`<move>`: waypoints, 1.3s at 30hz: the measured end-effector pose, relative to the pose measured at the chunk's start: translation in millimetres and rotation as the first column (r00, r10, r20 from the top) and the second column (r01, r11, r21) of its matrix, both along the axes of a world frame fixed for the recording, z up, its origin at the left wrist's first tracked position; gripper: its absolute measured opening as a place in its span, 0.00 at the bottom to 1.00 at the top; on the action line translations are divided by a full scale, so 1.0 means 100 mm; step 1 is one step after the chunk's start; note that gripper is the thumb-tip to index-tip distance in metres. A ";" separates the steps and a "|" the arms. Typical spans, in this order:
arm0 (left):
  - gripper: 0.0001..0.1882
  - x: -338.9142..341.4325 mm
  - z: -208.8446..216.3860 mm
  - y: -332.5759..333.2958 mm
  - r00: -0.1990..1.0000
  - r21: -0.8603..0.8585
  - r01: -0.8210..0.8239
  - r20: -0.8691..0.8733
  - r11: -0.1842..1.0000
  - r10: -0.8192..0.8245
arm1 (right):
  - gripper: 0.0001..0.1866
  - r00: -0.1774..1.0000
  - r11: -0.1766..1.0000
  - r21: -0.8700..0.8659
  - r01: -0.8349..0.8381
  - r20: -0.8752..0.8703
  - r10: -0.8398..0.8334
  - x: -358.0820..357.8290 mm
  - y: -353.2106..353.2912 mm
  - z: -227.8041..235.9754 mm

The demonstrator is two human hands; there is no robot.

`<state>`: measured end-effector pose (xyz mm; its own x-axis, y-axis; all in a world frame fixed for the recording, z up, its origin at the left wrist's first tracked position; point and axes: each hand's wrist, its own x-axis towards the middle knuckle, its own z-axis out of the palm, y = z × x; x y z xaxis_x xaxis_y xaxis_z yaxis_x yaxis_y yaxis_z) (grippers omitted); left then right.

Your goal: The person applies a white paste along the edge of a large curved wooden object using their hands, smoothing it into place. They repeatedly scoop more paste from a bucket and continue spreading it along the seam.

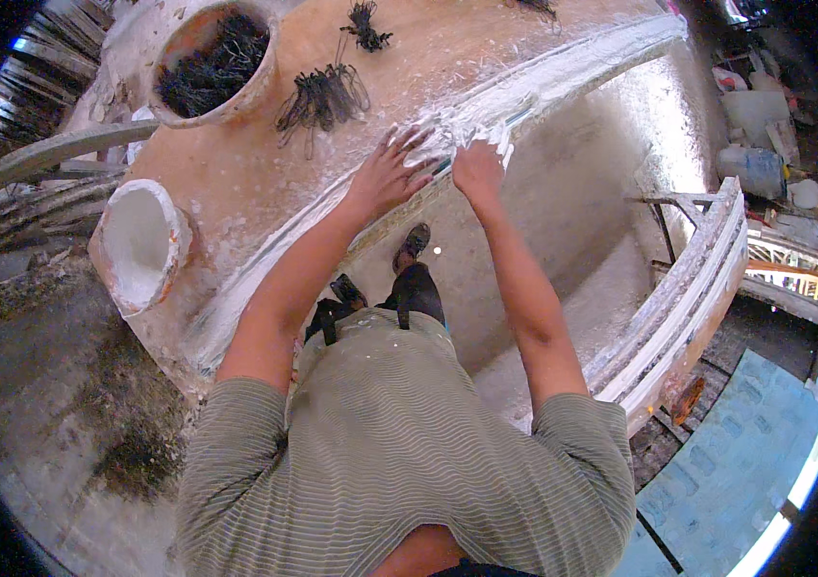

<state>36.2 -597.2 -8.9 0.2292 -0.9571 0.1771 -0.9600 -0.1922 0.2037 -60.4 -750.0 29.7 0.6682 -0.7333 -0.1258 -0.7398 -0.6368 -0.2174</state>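
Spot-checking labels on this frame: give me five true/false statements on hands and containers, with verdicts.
1. The left hand has its fingers spread. True.
2. The right hand is inside a tub. False: the right hand is at the white-coated edge of the table.
3. The tub at upper left holds dark, wiry bundles. True.
4. The white bucket is filled with dark bundles too. False: the white bucket shows a white inside, no bundles.
5. The shirt is long-sleeved. False: the striped shirt has short sleeves.
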 end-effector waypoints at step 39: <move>0.30 -0.80 0.36 3.89 0.534 0.286 -0.711 -0.374 0.642 0.758 | 0.24 0.636 0.652 0.090 -0.753 -0.156 0.756 -0.22 1.93 -0.41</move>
